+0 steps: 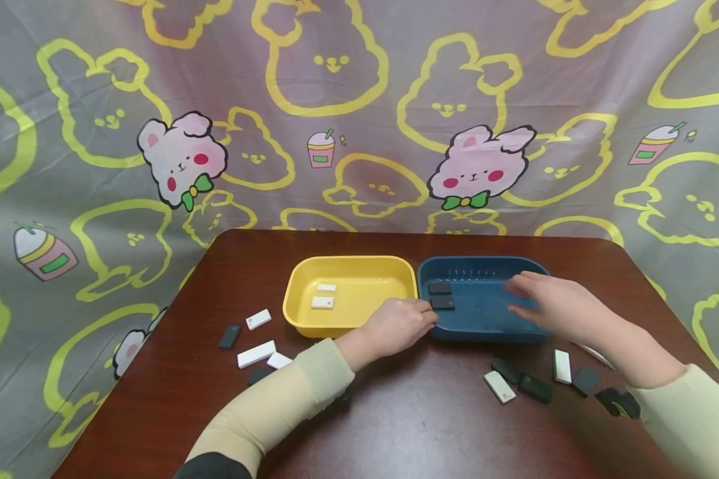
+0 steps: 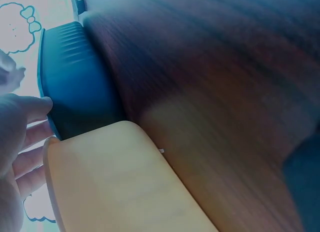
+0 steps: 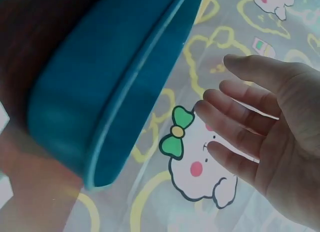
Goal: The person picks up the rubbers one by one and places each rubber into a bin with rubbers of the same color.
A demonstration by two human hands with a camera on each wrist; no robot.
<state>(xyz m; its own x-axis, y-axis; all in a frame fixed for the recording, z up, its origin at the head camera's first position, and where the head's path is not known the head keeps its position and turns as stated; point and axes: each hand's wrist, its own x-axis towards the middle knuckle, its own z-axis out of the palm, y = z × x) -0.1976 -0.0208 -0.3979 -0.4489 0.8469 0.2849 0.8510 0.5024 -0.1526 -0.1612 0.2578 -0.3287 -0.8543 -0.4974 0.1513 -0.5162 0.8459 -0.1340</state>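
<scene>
My left hand (image 1: 395, 324) is at the front left corner of a blue plastic basin (image 1: 485, 332). In the left wrist view its thumb (image 2: 42, 106) lies outside the basin's rim, with the other fingers behind it, gripping the edge. Close by stands a yellow basin (image 1: 290, 309), side by side with the blue one. Two small dark rectangular blocks (image 1: 442, 303) lie in the blue basin, near the left fingertips. Inside the yellow basin are two white blocks (image 1: 322, 303). Over the blue basin's right end hovers my right hand (image 1: 560, 306), fingers loosely spread and holding nothing.
Several white and dark blocks lie loose on the brown table (image 1: 407, 426). To the left are white blocks (image 1: 256, 354) and a dark one (image 1: 230, 336); more white (image 1: 562, 367) and dark blocks (image 1: 535, 388) lie front right. A patterned curtain (image 1: 371, 133) hangs behind.
</scene>
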